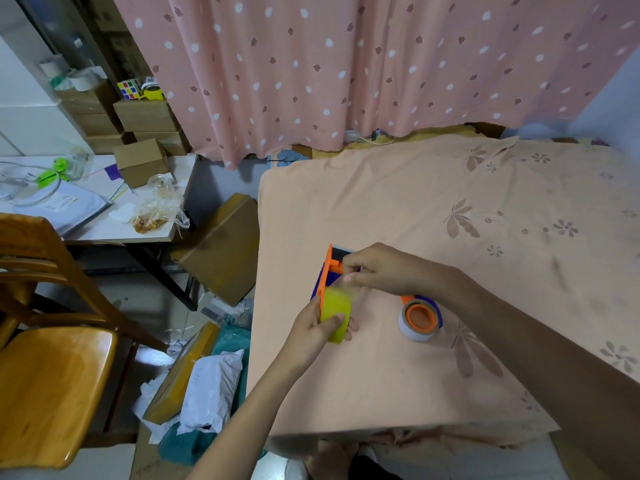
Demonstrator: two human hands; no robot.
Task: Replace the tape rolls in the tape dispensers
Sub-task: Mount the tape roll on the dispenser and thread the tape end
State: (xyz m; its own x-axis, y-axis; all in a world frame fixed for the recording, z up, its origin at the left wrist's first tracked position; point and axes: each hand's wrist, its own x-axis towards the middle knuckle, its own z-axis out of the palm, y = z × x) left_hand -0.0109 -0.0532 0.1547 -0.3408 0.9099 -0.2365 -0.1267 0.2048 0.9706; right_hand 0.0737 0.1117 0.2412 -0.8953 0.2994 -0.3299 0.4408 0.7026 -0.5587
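Near the table's left edge, I see my left hand (pixel 313 327) clamped on the yellow tape roll (pixel 335 313) while my right hand (pixel 375 270) pinches its loose end just beyond, toward the orange dispenser (pixel 330 268)'s far end.

Head-worn view, angled down, close over the table (pixel 450 209).

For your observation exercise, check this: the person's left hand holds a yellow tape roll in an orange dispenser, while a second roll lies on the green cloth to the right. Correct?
Not quite: the cloth is peach-orange, not green, as the head view shows. The rest stands: the left hand holds the yellow tape roll in the orange dispenser, and the second roll lies to the right.
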